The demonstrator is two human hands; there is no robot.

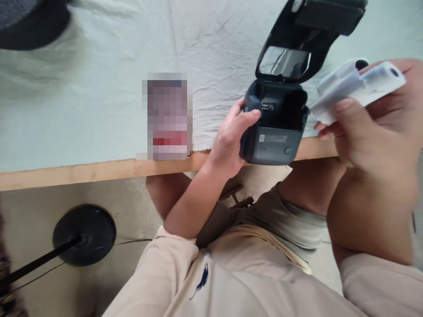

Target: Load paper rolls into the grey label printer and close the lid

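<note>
Left hand (231,138) is wrapped around the left side of a small dark label printer (274,125), thumb up on its top edge, holding it at the front edge of the table (99,169). The printer's lid (297,39) is flipped open, leaning up and away from the person, with the empty bay facing up. Right hand (370,132), just right of the printer, grips a white paper roll (358,86). Its long axis runs roughly left-right, tilted up toward the right, core end pointing right. Further left of the left hand there's a blurred-out card (168,116) on the cloth.
</note>
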